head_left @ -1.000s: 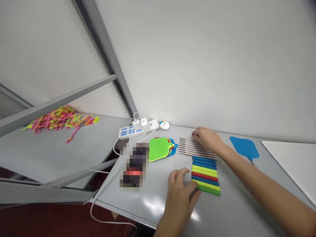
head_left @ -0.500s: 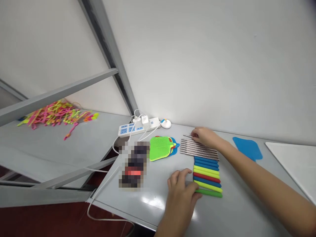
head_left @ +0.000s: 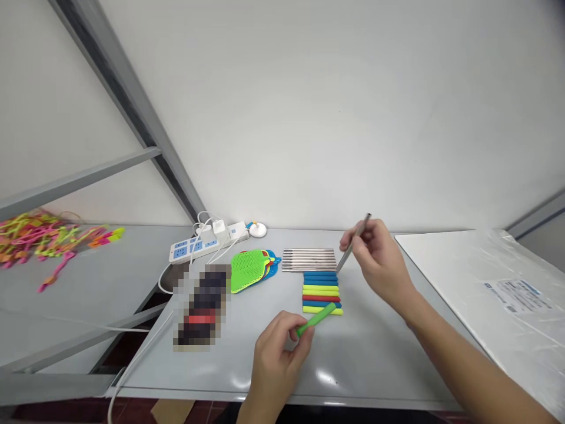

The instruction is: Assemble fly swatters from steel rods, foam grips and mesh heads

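A grey desk point(head_left: 375, 359) fills the lower part of the view, set against a white wall; a white sheet in clear wrap point(head_left: 485, 282) lies on its right side, reaching toward the far right edge; at far left, on a separate grey surface, sits a heap of pink and yellow plastic pieces point(head_left: 48, 232).

Near the desk's back edge a white power strip point(head_left: 200, 244) lies with chargers and cables plugged in; in front of it a stack of flat swatter heads point(head_left: 251, 270), green on top, rests near the desk's middle; just to the right a row of metal rods point(head_left: 309, 259) lies side by side, and touching its front edge is a row of coloured handle sleeves point(head_left: 321, 292) in blue, yellow and red.

The right hand point(head_left: 379, 262) is raised above the desk just right of those rows; its fingers point(head_left: 359, 241) are closed on a single metal rod point(head_left: 353, 244), held tilted, upper end toward the wall and lower end just beside the blue sleeves.

The left hand point(head_left: 278, 350) sits lower and nearer, in front of the sleeves; its fingers point(head_left: 304, 341) pinch one end of a green sleeve point(head_left: 315, 319), whose free end points up and right toward the rod and overlaps the nearest yellow sleeve in view.
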Demonstrator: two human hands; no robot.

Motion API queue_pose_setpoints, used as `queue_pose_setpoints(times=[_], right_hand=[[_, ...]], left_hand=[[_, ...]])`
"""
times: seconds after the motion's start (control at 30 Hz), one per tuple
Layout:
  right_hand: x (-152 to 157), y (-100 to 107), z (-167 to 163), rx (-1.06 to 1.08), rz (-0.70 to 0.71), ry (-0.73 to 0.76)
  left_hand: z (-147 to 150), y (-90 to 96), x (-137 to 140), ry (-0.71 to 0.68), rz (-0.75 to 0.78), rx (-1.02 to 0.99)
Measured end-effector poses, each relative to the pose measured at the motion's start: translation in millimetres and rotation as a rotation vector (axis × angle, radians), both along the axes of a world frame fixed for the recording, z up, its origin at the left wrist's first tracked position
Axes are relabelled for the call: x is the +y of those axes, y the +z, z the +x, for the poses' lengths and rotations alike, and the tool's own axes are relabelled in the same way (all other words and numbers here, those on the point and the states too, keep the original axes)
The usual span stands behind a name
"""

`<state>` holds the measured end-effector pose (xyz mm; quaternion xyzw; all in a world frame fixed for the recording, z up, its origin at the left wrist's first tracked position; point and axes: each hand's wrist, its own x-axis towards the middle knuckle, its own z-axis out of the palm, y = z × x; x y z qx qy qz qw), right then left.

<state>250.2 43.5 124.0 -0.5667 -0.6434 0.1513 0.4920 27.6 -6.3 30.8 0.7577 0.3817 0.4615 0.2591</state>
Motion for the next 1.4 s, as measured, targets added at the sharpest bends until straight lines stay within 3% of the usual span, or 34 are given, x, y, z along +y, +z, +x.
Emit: queue_pose_setpoints(times=[0.13,0.3,0.6,0.83,1.1,1.23,1.4], right_hand=[[-53.1,-5.5,-31.7,0.744,0.038,0.283],[-77.1,-8.0,-63.5,1.126,0.006,0.345],[-80.3,-17.8,-66.7,1.062,0.029,0.399],[-78.4,-20.1,-68.2,0.964,0.003,0.439],[-57.2,-9.6,-70.4,1.053,-0.078,0.486],[-56.1,-10.1,-73.4,1.051,-0.085,0.482],[-60.4,-6.8,-75.8,1.089,-0.124,0.560]], left_hand=[[5.6,-2.5,-7.0,0.055,0.083,0.092],[9.8,-3.7,-14.9,0.117,0.316,0.271],[29.0,-4.7,-11.9,0.049,0.300,0.277],[34.1,-16.1,-16.0,-0.019,0.058,0.172],[32.8,-21.8,-19.3,-0.107,-0.235,0.098],[30.9,-18.4,-22.2,-0.157,-0.312,0.067],[22.9,-7.9,-26.4,-0.122,-0.328,0.005]])
